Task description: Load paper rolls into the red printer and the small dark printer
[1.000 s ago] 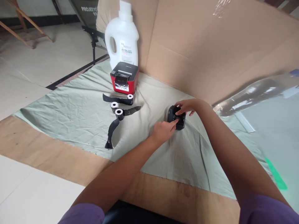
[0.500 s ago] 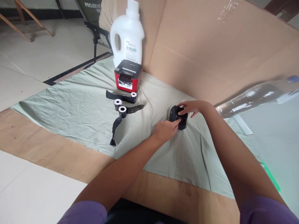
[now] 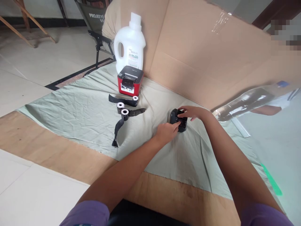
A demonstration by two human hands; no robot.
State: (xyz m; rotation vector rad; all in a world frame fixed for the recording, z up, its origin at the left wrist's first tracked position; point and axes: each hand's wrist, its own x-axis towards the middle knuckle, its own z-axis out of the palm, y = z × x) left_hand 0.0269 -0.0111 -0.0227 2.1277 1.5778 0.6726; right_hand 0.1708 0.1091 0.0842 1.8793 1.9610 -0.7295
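Observation:
A small black box-shaped device [image 3: 173, 117], like a portable label printer, sits on the cloth between my hands. My left hand [image 3: 165, 131] is at its near left side, index finger stretched onto the dark, shiny top and the other fingers curled against the body. Over its far right edge reaches my right hand [image 3: 194, 112], with fingers closed on the upper part. Both hands partly cover the device, so its details are hard to make out. To the left lie black label rolls with white cores: one at the back [image 3: 134, 99], one in the middle [image 3: 120, 106], one in front [image 3: 124, 114].
A red and grey printer [image 3: 129, 88] stands behind the rolls, before a white detergent bottle [image 3: 134, 42]. Cardboard [image 3: 188, 47] walls the back. A clear plastic bottle [image 3: 246, 105] lies at right, near another person's arm [image 3: 268, 110]. Green cloth [image 3: 77, 116] covers the wooden board [image 3: 58, 141].
The view has shifted slightly, so the scene sits a little lower. Another person's arm has come into view at right. My hands stay on the device, nearly unmoved.

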